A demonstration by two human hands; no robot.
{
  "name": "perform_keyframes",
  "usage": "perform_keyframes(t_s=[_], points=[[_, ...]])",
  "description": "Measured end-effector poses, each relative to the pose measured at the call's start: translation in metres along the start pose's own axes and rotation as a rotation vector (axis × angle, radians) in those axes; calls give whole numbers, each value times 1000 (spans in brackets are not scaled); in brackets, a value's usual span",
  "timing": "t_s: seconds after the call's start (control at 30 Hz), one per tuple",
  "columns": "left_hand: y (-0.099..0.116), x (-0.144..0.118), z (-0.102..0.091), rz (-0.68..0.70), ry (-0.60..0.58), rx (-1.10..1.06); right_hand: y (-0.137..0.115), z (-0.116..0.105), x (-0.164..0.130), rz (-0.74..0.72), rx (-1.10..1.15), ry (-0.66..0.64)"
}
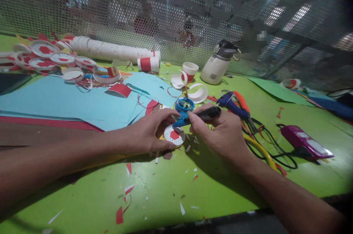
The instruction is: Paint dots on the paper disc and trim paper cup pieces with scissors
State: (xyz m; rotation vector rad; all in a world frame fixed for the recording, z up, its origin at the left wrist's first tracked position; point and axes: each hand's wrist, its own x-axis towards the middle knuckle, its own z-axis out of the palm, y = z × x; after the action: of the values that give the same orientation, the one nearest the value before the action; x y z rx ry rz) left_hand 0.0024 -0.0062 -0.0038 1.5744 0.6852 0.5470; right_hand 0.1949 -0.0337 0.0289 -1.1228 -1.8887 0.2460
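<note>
- Right hand [220, 131], centre-right, pinches a marker [204, 115], its blue tip over the disc.
- Left hand [149, 131] clasps the paper disc [174, 136] at frame centre.
- Its dotting looks largely done; any remaining gaps are unclear.
- Similar discs [63, 58] lie upper left.
</note>
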Motion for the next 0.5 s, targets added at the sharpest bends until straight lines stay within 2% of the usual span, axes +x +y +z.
perform_keyframes(t_s=[0.5], points=[[1, 1, 1, 3, -21, -25, 2, 2, 0, -13, -27, -29]])
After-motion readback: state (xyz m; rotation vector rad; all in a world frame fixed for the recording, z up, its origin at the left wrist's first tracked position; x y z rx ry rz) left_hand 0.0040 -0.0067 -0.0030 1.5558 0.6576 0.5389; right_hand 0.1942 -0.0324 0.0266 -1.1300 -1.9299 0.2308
